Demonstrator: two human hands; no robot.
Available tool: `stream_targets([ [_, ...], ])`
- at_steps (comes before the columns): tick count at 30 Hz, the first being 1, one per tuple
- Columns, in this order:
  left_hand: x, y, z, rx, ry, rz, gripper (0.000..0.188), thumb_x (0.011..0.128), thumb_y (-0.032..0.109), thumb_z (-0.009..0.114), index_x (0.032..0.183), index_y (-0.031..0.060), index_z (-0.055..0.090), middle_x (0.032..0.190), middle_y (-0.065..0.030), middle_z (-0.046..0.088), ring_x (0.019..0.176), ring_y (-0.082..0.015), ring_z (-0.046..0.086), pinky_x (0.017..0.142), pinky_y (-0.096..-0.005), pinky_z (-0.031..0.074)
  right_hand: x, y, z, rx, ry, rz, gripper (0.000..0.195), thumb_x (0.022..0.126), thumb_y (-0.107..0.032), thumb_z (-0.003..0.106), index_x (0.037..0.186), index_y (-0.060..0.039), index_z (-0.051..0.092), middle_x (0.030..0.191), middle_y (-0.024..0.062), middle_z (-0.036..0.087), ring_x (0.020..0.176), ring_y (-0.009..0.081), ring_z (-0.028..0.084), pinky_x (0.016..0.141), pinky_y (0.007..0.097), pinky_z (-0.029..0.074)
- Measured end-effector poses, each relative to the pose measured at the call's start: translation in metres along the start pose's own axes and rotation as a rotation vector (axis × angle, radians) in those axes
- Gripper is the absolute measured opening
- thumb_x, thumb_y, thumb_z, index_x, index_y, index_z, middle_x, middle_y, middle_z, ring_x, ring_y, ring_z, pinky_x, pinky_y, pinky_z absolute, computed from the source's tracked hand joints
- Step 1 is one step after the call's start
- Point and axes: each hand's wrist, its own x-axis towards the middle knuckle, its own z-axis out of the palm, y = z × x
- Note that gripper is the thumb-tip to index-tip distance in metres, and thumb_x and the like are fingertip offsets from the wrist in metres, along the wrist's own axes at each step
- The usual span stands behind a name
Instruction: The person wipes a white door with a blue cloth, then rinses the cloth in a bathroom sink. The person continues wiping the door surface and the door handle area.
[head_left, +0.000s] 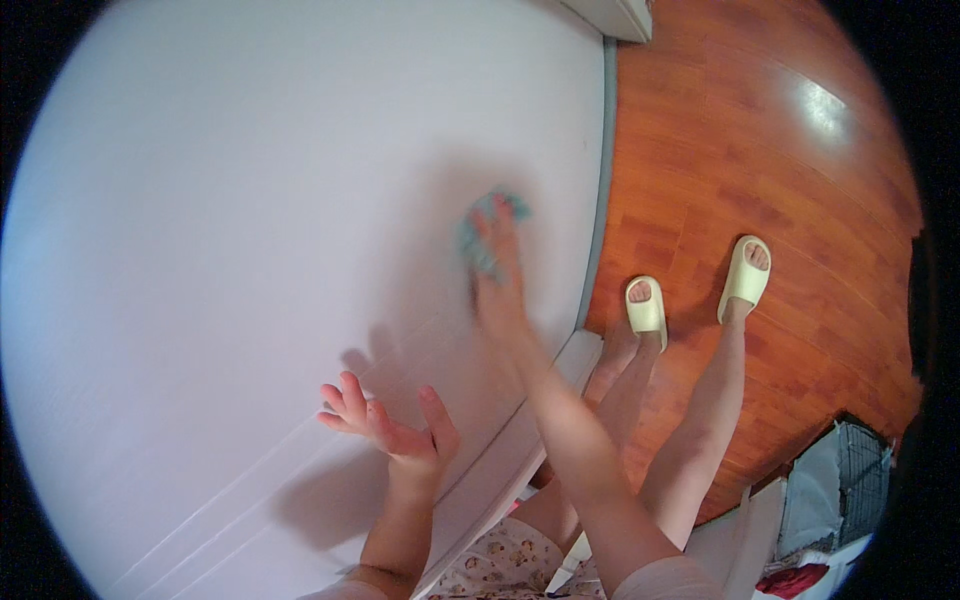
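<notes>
My right hand (501, 274) is pressed over a teal cloth (474, 244) against a large white wall (262, 187). The cloth spreads out around the fingers and is slightly blurred. Lower and to the left, my left hand (394, 431) is raised close to the same wall with its fingers spread and nothing in it; its shadow falls on the surface behind. Thin pale lines run across the wall under the left hand.
A grey baseboard (600, 187) edges the wall beside a reddish wood floor (690, 150). White trim (517, 435) stands by my legs, which end in pale slippers (746, 281). A wire rack (862, 472) and red cloth (793, 581) lie at lower right.
</notes>
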Motion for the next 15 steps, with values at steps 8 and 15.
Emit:
stream_targets([
  [8,-0.062,-0.021,-0.026,-0.209,0.127,0.147,0.087,0.074,0.01,0.06,0.148,0.0183,0.013,0.149,-0.0239,0.023,0.141,-0.0439,0.008,0.11,-0.0601,-0.007,-0.052,0.063,0.008,0.481,0.201,0.475,0.054,0.096,-0.018,0.043,0.146,-0.0076,0.026,0.152,0.0137,0.022,0.14,0.0256,0.022,0.114,0.0379,0.018],
  [15,-0.049,0.009,-0.04,-0.472,0.601,0.192,0.078,0.086,0.048,0.052,0.146,0.0085,0.02,0.139,-0.0235,0.039,0.138,-0.0418,0.022,0.112,-0.0603,0.011,-0.121,-0.16,0.071,0.036,-0.285,-0.665,0.043,0.088,-0.026,0.05,0.13,-0.0335,0.052,0.139,-0.0029,0.047,0.126,0.0238,0.041,0.096,0.0383,0.044],
])
